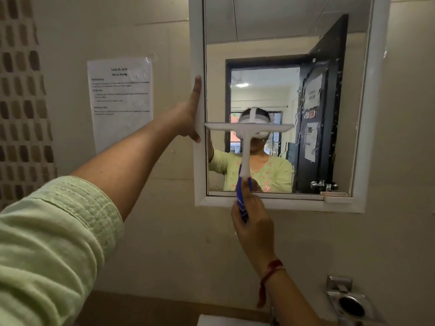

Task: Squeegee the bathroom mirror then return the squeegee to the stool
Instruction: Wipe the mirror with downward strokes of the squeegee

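Note:
A white-framed mirror [263, 85] hangs on the beige wall. A squeegee [246, 147] with a white blade and neck and a blue handle stands upright against the glass, its blade level across the lower left half. My right hand [253, 222] grips the blue handle just below the mirror's bottom edge. My left hand [190, 114] presses flat with straight fingers against the left side of the mirror frame [196, 43]. Water drops and streaks show on the right part of the glass. The stool is out of sight.
A printed task sheet [121, 100] is taped to the wall left of the mirror. A chrome holder [348, 300] is fixed to the wall at the lower right. Patterned tiles [21, 102] cover the far left. A white fixture edge [226, 320] shows at the bottom.

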`<action>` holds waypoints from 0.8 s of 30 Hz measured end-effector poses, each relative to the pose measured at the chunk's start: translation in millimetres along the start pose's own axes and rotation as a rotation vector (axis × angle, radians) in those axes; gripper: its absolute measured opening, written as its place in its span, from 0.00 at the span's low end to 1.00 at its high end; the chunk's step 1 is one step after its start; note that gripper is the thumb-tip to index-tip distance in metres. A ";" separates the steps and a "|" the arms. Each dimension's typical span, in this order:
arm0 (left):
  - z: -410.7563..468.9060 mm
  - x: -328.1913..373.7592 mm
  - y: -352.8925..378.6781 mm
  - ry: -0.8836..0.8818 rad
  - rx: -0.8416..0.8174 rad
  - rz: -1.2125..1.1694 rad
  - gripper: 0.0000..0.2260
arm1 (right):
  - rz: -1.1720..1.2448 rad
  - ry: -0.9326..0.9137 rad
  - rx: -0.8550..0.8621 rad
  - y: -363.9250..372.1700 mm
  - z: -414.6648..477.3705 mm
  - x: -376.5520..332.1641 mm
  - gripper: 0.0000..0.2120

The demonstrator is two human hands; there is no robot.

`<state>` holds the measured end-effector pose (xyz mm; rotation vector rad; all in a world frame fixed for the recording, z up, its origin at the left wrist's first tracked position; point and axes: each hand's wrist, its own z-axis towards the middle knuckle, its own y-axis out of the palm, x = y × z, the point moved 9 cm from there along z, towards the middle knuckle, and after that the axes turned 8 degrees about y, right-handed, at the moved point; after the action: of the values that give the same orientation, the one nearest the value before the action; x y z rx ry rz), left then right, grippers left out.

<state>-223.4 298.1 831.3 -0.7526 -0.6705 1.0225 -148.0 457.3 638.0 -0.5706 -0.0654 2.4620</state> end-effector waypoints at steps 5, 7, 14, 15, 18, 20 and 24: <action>3.0 0.3 -3.3 -0.023 0.037 0.054 0.62 | -0.055 -0.006 0.051 -8.7 30.4 -5.9 0.35; 4.7 0.1 -6.6 -0.023 0.038 0.073 0.62 | -0.047 0.013 0.006 -3.0 16.2 0.8 0.35; -0.1 6.4 -4.4 -0.031 0.024 -0.012 0.60 | -0.029 0.061 -0.092 2.7 -27.2 18.2 0.38; 0.1 7.0 -4.0 -0.031 0.018 -0.022 0.60 | -0.052 0.045 -0.071 0.0 -16.2 15.5 0.36; -0.2 6.5 -3.7 -0.042 0.012 -0.010 0.60 | -0.112 0.016 -0.028 -7.0 17.0 6.5 0.33; -0.7 5.4 -3.4 -0.045 0.012 -0.003 0.60 | -0.123 0.020 -0.036 -6.3 21.5 7.0 0.33; 0.2 3.3 -3.2 -0.030 0.003 0.054 0.61 | -0.086 0.069 -0.118 6.0 -23.5 23.6 0.36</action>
<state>-220.7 300.1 834.5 -0.7573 -0.6769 1.0857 -158.6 464.0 606.6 -0.6886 -0.2041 2.3643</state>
